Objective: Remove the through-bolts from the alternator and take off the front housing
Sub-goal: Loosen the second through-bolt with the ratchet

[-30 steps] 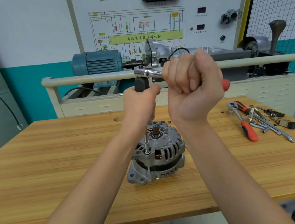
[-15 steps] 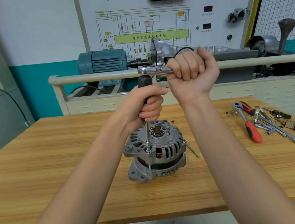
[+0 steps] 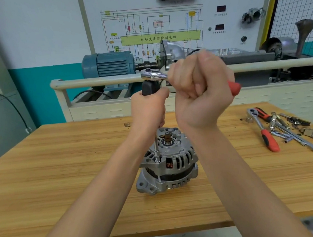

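Left of the alternator [image 3: 166,162] the table [image 3: 61,178] shows only bare wood. The alternator stands on end near the middle of the table, shaft up, so the through-bolt heads face upward where a tool can reach them from above.

The left hand [image 3: 148,112], above the alternator, has its fingers wrapped round the black grip [image 3: 149,87] at the top of a long extension bar [image 3: 156,149]. The bar runs straight down to a socket seated on a bolt at the near-left edge of the front housing [image 3: 177,155]. This hold likely keeps the bar upright and the socket square on the bolt head, so it does not slip off under load.

Just right of that, the right hand [image 3: 201,91] is closed in a fist round the handle of a ratchet [image 3: 153,74]; the chrome head sits on top of the black grip and the red handle end pokes out past the fist. Gripping near the end gives leverage to turn the bolt.

The housing appears seated on the body, with a bolt shank visible in the gap below the socket, so bolt removal seems to be under way.

Well right of the alternator lie a second ratchet [image 3: 264,129] with a red handle and a loose pile of tools [image 3: 289,128], within reach.
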{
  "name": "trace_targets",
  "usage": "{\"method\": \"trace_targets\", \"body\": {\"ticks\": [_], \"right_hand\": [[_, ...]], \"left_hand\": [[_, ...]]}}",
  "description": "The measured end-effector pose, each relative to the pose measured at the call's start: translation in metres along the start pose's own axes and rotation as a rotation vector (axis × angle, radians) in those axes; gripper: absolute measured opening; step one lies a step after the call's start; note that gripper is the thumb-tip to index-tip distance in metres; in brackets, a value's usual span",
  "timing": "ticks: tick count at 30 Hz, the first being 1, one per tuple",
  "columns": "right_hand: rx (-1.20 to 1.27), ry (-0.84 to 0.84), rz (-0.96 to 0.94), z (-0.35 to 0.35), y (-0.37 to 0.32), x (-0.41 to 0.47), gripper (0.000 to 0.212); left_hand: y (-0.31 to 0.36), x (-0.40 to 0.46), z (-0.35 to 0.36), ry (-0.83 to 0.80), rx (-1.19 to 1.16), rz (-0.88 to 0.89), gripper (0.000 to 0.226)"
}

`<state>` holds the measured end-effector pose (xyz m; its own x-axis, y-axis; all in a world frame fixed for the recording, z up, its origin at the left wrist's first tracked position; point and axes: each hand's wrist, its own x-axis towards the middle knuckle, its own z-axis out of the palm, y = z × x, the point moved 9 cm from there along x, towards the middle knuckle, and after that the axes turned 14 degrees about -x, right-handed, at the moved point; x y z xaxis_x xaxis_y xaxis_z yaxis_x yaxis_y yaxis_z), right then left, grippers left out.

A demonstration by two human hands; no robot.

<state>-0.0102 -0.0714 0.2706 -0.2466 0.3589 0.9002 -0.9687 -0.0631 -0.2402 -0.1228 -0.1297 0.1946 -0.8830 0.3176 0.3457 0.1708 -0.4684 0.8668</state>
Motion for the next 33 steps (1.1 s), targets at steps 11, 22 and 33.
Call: {"method": "trace_targets", "body": {"ticks": [11, 22, 33], "right_hand": [[0.663, 0.272, 0.640, -0.040, 0.074, 0.014, 0.046], [0.155, 0.033, 0.139, -0.011, 0.009, 0.004, 0.045], [0.620, 0.207, 0.576, -0.038, 0.061, 0.015, 0.047]], "left_hand": [[-0.006, -0.011, 0.031, -0.590, -0.121, -0.283, 0.042], [-0.002, 0.002, 0.003, 0.013, 0.006, -0.021, 0.041], [-0.002, -0.003, 0.022, -0.440, -0.093, -0.150, 0.039]]}}
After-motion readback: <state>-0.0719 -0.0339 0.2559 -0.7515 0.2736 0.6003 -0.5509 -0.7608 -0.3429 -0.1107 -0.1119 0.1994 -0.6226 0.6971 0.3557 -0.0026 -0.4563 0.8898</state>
